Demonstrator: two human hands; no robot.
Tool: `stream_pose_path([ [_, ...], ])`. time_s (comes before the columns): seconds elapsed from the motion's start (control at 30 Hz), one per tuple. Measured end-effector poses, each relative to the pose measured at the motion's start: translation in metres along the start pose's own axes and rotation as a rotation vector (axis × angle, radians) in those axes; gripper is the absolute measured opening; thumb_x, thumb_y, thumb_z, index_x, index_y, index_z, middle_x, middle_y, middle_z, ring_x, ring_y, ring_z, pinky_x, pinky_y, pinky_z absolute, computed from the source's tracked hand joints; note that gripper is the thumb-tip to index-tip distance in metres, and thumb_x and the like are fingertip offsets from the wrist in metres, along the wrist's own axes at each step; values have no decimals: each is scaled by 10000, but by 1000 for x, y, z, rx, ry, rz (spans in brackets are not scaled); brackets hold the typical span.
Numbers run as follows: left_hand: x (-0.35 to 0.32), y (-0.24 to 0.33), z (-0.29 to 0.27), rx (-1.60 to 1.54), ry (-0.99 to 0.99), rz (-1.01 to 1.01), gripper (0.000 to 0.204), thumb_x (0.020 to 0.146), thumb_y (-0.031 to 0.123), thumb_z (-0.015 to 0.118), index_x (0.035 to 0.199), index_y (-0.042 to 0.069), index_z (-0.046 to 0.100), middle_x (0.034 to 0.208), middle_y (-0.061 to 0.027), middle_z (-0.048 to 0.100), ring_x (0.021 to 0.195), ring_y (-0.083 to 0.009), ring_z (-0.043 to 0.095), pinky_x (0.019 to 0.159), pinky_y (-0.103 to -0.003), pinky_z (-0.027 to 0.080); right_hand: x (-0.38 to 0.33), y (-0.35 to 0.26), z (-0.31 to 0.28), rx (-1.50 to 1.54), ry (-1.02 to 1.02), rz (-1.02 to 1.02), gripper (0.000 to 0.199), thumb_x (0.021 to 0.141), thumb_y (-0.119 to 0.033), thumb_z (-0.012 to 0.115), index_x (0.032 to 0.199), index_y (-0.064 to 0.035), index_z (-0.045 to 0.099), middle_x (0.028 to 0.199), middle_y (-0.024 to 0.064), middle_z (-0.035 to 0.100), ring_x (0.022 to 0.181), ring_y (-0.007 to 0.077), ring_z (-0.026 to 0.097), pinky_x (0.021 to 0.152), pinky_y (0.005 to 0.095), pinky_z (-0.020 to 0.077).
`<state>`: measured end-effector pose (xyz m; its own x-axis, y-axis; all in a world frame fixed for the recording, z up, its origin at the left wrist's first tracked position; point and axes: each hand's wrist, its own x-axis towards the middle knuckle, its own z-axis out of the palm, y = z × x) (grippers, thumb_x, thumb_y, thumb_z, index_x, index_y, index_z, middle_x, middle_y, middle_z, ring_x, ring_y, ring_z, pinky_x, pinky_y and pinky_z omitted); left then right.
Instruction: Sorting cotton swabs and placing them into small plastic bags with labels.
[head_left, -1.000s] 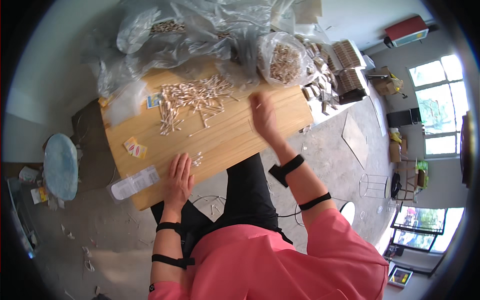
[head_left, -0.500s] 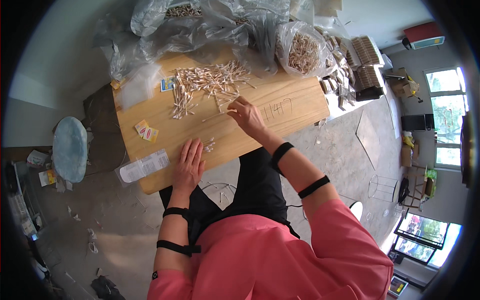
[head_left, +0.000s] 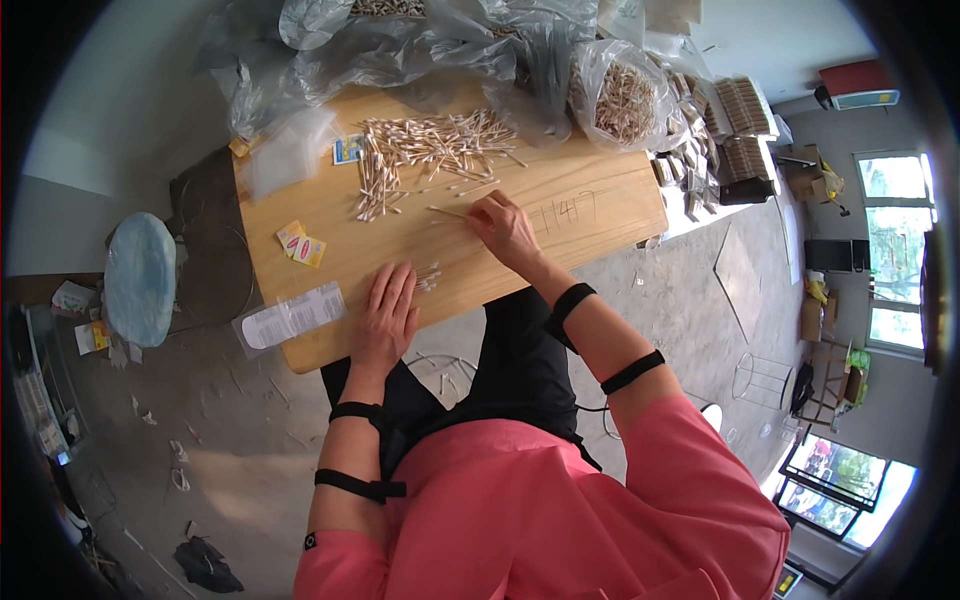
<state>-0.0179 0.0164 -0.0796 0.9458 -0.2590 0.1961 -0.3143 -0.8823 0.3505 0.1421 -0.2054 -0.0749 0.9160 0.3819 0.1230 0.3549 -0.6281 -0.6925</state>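
Note:
My left hand (head_left: 385, 318) lies flat at the table's near edge, fingers stretched out and partly covering a small row of cotton swabs (head_left: 428, 277) whose tips show to its right. Pinched in the fingers of my right hand (head_left: 503, 228) is a single cotton swab (head_left: 446, 211), its stick pointing left just over the wood. Beyond both hands spreads a loose heap of cotton swabs (head_left: 425, 145), with a few strays along its near side.
On the wooden table (head_left: 590, 185) lie yellow-and-white cards (head_left: 300, 243), a printed clear sleeve (head_left: 293, 318), thin plastic bags (head_left: 288, 155) and a blue card (head_left: 347, 149). Along the back stand a bag full of swabs (head_left: 625, 105) and stacked packs (head_left: 745, 105). A round stool (head_left: 140, 280) is at left.
My right hand has moved slightly nearer to me, the swab still pinched in it. The left hand stays over the small row. The whole view has shifted a little.

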Motion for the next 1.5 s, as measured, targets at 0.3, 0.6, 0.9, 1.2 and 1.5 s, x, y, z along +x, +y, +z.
stream_pose_path([
  [0.3,1,-1,2,-36,-30,-5,606,865,186,619,1415,16,427,1494,-88,384,1421,-286,293,1185,-445,262,-16,-20,26,14,-21,-86,86,841,-150,638,863,-69,655,922,115,611,822,334,640,698,423,519],
  [0.6,1,0,0,16,-47,-16,644,871,232,625,1444,41,400,1528,-73,351,1445,-269,262,1207,-447,201,32,10,-13,-265,171,-24,147,830,-104,672,977,-115,677,1014,64,574,934,273,622,709,421,522],
  [0.9,1,0,-2,14,-47,-15,635,869,217,623,1435,26,407,1512,-91,370,1426,-274,296,1195,-430,244,14,-6,10,-215,101,-143,76,824,-173,689,846,-103,671,938,44,592,870,264,630,684,407,518],
  [1.2,-1,-1,1,-31,-25,-15,615,871,189,623,1425,18,417,1505,-98,376,1416,-292,306,1190,-444,250,-13,-26,20,-53,-31,-134,101,824,-186,681,858,-91,673,927,62,611,846,282,633,690,399,516],
  [1.5,0,-1,5,11,-22,-11,611,888,235,591,1437,40,407,1522,-85,356,1416,-279,313,1188,-441,254,27,-27,27,-203,7,-132,110,839,-189,656,853,-82,676,889,84,612,816,302,642,694,411,516],
])
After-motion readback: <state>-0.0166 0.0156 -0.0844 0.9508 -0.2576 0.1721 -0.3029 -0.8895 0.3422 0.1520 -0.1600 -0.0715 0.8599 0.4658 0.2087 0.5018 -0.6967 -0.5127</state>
